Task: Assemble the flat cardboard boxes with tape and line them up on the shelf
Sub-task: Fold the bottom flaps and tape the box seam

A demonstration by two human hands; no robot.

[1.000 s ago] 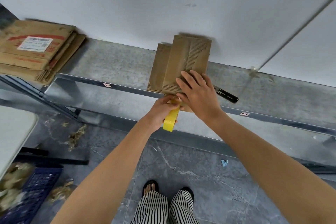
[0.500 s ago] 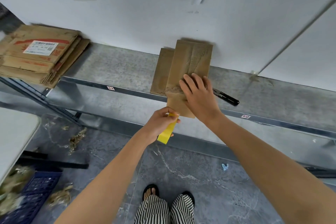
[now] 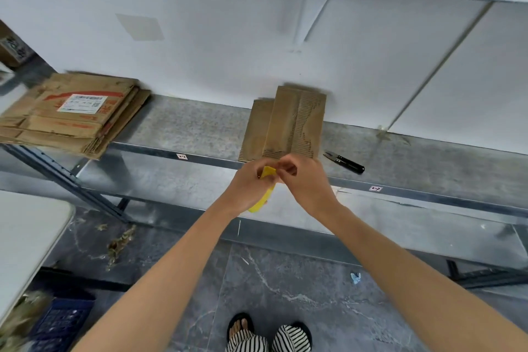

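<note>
Yellow tape (image 3: 267,173) sits in the left grip (image 3: 245,188), fingers wrapped round the roll, held in the air just in front of the shelf (image 3: 185,128). The right grip (image 3: 305,180) meets it, fingers curled in and pinching at the roll's top edge. Whether it has the loose end I cannot tell, since the fingers hide it.

The likely step is picking that end free, and this is where trouble starts. A hurried pull could tear off a sliver, or let the strip fold back and stick to itself or to the fingers. If the left grip loosens during the tug, the roll would drop to the floor (image 3: 257,280), where the scraps lying about could foul the adhesive.

Beyond the hands the cardboard (image 3: 288,123) lies flat on the shelf with nothing holding it, its near end at the front rail. Its top face looks peeled, with the ribs showing, so tape may bond poorly there and lift once the box is folded up.

Just to its right the snips (image 3: 345,163) lie close to the shelf's front edge. An arm sweeping across could knock them off above open-toed feet.

Far left, the stack (image 3: 71,114) of flat boxes has a corner past the rail, so a nudge might slide it off.
</note>
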